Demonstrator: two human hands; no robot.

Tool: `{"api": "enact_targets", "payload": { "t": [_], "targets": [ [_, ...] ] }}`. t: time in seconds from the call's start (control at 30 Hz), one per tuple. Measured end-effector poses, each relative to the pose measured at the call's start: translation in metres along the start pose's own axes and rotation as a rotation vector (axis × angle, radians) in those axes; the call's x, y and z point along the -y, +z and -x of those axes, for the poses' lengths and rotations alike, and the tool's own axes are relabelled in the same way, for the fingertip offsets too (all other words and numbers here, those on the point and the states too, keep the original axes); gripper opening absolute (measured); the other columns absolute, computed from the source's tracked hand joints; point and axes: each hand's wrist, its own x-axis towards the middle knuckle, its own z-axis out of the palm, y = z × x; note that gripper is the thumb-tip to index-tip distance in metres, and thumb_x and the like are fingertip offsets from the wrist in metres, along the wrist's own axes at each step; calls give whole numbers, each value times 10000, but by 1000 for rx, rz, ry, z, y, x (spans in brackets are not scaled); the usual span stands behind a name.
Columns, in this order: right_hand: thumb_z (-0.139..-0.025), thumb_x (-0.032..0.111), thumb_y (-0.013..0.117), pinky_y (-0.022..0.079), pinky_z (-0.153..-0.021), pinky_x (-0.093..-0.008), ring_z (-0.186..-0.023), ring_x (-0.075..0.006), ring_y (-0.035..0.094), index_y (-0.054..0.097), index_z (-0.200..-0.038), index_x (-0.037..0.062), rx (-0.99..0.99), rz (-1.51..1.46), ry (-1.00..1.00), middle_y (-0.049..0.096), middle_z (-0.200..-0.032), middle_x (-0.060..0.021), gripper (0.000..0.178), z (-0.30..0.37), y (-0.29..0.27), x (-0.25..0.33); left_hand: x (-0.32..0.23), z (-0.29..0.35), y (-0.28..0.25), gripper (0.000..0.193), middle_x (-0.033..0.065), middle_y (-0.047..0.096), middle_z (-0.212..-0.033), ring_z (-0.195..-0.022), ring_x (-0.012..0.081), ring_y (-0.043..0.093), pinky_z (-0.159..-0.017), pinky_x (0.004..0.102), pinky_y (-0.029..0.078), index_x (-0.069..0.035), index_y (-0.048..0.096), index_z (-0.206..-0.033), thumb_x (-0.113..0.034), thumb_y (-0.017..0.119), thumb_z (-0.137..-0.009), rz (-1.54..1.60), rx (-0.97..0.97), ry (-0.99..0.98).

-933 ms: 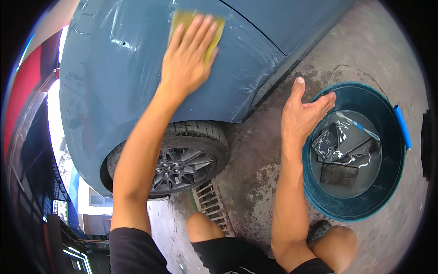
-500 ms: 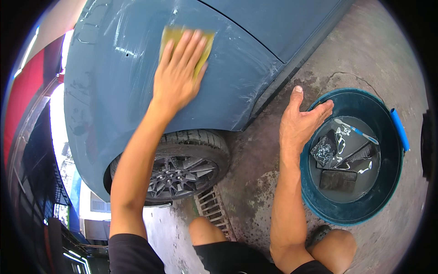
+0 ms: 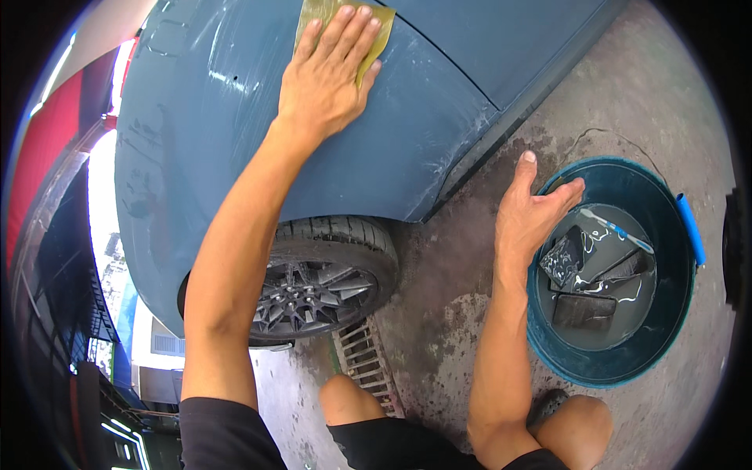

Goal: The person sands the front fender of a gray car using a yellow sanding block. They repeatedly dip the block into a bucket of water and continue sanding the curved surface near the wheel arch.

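My left hand lies flat on a yellowish sheet of sandpaper, pressing it against the blue-grey car fender. Its fingers stretch over the sheet, near the panel seam. Whitish smears and streaks mark the paintwork around it. My right hand is empty, thumb raised and fingers stretched out, beside the near-left rim of a dark teal bucket. Grey water in the bucket holds several dark blocks or pads and a blue-and-white toothbrush-like brush.
Below the fender is the wheel with its black tyre. A metal drain grate is set in the stained concrete floor. The bucket's wire handle with a blue grip hangs on its right side. My bent knees are at the bottom.
My left hand has slid the sandpaper farther up and slightly right across the fender. The right hand stays open by the bucket; the whole view has shifted a little.
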Motion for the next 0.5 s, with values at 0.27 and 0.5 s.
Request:
{"api": "enact_targets", "payload": {
  "t": [0.27,0.5],
  "targets": [
    [-1029,570,671,111,-1356,-523,-1640,-519,116,163,-1600,-249,-20,88,-80,149,-1696,-463,1121,-20,-3,1,-4,172,-51,634,96,354,-1769,-1661,255,258,-1348,490,154,-98,404,-1685,-367,512,-1121,85,411,-99],
    [-1038,540,658,105,-1358,-516,-1645,-508,110,147,-1600,-254,12,-1,34,139,-1705,-454,1099,3,-3,-4,14,19,-20,566,62,483,-1686,-1591,243,379,-1321,479,261,-107,522,-1600,-396,530,-1113,-49,6,8]
  ]
}}
